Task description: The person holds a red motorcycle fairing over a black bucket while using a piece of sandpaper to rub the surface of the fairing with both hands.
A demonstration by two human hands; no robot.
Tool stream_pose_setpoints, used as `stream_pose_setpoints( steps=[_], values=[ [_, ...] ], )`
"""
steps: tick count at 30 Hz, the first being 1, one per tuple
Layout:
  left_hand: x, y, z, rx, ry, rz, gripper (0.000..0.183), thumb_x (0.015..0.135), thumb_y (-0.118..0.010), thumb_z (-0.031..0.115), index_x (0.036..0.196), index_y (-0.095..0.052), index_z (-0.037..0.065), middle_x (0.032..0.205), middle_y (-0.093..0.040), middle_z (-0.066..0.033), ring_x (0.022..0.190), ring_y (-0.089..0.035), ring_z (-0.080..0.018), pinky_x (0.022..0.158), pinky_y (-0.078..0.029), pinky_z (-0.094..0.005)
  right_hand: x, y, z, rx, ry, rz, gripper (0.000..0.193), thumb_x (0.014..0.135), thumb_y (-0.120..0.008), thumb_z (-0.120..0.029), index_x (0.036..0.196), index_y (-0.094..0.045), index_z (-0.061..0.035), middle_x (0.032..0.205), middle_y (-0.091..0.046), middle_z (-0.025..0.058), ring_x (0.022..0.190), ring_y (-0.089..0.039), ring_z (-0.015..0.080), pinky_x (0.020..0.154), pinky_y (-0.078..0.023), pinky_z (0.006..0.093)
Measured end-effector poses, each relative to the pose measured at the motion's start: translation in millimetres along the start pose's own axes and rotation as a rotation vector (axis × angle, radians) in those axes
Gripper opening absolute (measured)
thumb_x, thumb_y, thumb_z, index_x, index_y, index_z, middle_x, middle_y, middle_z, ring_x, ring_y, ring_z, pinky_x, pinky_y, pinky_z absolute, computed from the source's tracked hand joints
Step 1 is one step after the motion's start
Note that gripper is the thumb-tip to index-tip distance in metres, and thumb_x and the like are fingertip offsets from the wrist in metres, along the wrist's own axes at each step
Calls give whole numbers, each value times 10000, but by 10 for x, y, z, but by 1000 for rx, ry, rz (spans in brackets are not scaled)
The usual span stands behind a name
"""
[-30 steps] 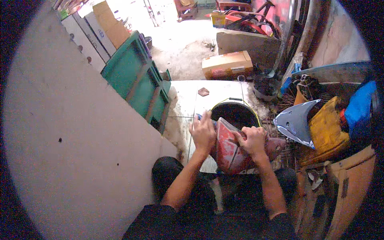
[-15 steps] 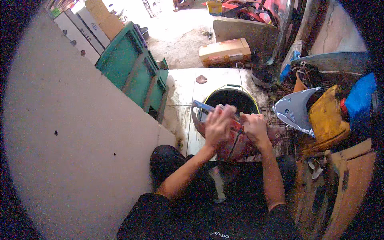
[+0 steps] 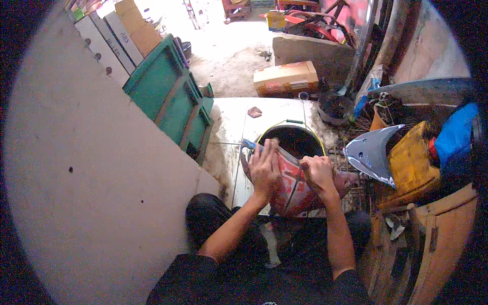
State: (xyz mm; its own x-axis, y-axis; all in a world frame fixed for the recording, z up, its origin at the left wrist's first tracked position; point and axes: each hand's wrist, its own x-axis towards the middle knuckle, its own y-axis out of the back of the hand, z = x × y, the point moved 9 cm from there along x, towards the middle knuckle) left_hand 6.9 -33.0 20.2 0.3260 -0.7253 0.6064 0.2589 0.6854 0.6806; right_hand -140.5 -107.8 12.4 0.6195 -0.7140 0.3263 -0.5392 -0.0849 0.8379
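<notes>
A curved red and grey plastic panel (image 3: 294, 195), which looks like a motorcycle body part, rests across the near side of a dark bucket (image 3: 300, 133). Its left end is blue and grey. My left hand (image 3: 264, 170) lies over the panel's left part, fingers stretched forward and slightly apart. Whether something small is under its fingertips I cannot tell. On the panel's right part, my right hand (image 3: 319, 174) is closed around its edge, thumb pointing left. My knees flank the panel's near side.
A brown scrap (image 3: 254, 112) lies on the white tiles beyond the bucket. A green cabinet (image 3: 165, 91) and a pale board (image 3: 101, 168) bound the left. To the right stand a grey panel (image 3: 373, 152), a yellow container (image 3: 414, 160) and wooden pieces (image 3: 447, 229). A cardboard box (image 3: 285, 79) sits ahead.
My left hand, blurred before, has slid left along the panel and now shows clearly. My right hand keeps its grip. The whole view has tilted a little upward.
</notes>
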Motion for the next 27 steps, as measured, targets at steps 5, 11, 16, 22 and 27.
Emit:
stream_pose_setpoints(
  steps=[5, 11, 16, 22, 27],
  values=[
    [-238, -22, 102, -174, -80, 56, 407, 975, -435, 221, 1315, -591, 61, 1444, -499, -94, 1322, -450, -334, 1050, -306, -488, -44, -50, 148, -53, -24, -10, 361, 921, -433, -427, 890, -673, -159, 786, -640, 84, 806, -606, 303, 814, -376, 428],
    [22, -26, -330, 43, 213, -74, 412, 985, -425, 291, 1324, -599, 134, 1456, -493, -33, 1341, -412, -335, 1102, -190, -544, 46, -29, 14, -85, -17, -3, 716, 986, -182, -618, 893, -702, -135, 786, -634, 94, 805, -594, 340, 835, -378, 457],
    [-228, -100, -50, -26, 0, -83, 429, 994, -421, 268, 1388, -534, 140, 1464, -481, -33, 1386, -359, -309, 1099, -166, -595, -17, 21, 72, -153, -69, -35, 669, 981, -232, -607, 873, -696, -137, 746, -614, 131, 777, -587, 354, 799, -390, 467],
    [-13, -189, -382, -31, 186, -93, 430, 987, -432, 287, 1374, -550, 140, 1450, -496, -38, 1381, -379, -311, 1100, -150, -591, 40, 66, -101, -57, 4, 60, 623, 982, -289, -581, 773, -635, -107, 700, -594, 153, 736, -581, 361, 757, -393, 480],
    [58, -109, -457, 97, 101, -48, 428, 988, -388, 284, 1369, -549, 170, 1410, -535, -26, 1338, -442, -267, 1081, -189, -589, 21, 138, -113, -96, 0, 66, 594, 974, -343, -568, 731, -615, -99, 677, -586, 156, 717, -577, 367, 735, -402, 477]
  ],
)
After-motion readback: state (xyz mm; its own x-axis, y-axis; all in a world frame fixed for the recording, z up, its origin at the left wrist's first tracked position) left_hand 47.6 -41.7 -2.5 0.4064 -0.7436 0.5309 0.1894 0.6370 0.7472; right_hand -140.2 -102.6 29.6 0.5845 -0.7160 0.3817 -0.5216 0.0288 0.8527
